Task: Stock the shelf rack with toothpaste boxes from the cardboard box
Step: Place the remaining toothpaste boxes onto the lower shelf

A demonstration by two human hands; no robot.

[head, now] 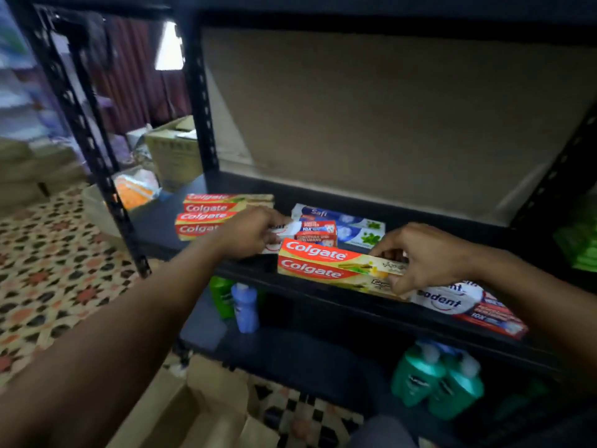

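The left hand [255,234] and right hand [429,257] are shown bare; both forearms are left uncovered up to the frame's edge.

Matt black metal shelf rack [200,101] with a dull fibreboard back; glossy printed card toothpaste boxes [319,263]; plain brown cardboard box [193,412].

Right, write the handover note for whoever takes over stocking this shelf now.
Left hand: grips the white-and-red toothpaste box on the middle shelf.
Right hand: pinches the end of the front Colgate box at the shelf's front edge.
Done: Colgate boxes at the left, Safi boxes behind, another white box at the right.
Left: probably set both held boxes straight, then fetch more from the cardboard box on the floor; its contents do not show.
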